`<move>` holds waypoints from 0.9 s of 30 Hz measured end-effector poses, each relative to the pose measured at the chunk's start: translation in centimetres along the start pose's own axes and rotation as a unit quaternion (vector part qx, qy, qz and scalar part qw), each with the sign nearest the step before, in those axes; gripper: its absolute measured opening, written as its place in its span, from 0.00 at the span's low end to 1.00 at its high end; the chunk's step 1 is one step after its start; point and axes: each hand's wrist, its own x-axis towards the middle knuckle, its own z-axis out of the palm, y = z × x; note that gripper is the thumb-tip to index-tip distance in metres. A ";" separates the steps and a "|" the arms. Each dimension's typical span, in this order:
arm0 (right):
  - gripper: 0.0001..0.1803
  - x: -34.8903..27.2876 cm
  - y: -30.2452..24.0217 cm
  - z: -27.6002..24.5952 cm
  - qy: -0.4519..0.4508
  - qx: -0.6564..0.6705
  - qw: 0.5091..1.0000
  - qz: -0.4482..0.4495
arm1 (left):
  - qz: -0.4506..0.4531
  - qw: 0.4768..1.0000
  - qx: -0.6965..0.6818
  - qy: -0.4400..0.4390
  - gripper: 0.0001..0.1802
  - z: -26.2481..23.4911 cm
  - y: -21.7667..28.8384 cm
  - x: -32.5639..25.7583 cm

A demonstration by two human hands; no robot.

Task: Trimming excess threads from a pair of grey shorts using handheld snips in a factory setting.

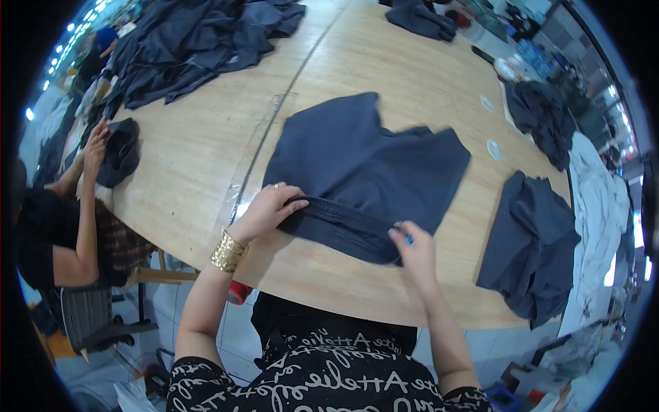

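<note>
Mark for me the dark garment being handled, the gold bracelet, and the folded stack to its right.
dark garment [371,161], head view, flat middle of the cloth.
gold bracelet [228,252], head view, band on left wrist.
folded stack [532,240], head view, top layer.

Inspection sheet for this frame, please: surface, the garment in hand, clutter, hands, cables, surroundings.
Surface: pale wooden table, a seam running across it.
Job's things: dark garment spread flat, near edge folded into a band.
Clutter: folded dark stack at right; dark heap far left; two small white discs.
Hands: left hand and right hand both pinch the folded band.
Cables: nothing seen.
Surroundings: a co-worker at left handling dark cloth; white fabric at right.
</note>
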 end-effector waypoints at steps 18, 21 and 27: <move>0.10 2.7 -6.7 -3.8 0.064 0.082 0.993 -0.059 | -0.255 0.946 -0.125 0.154 0.20 2.2 1.7 -1.9; 0.15 3.0 -7.9 -0.6 0.016 0.041 0.987 -0.156 | -0.249 0.937 -0.185 0.159 0.17 3.4 1.5 -2.0; 0.26 3.5 -3.5 1.8 0.000 -0.092 0.989 -0.120 | -0.236 0.903 -0.327 0.151 0.15 2.8 1.8 -2.7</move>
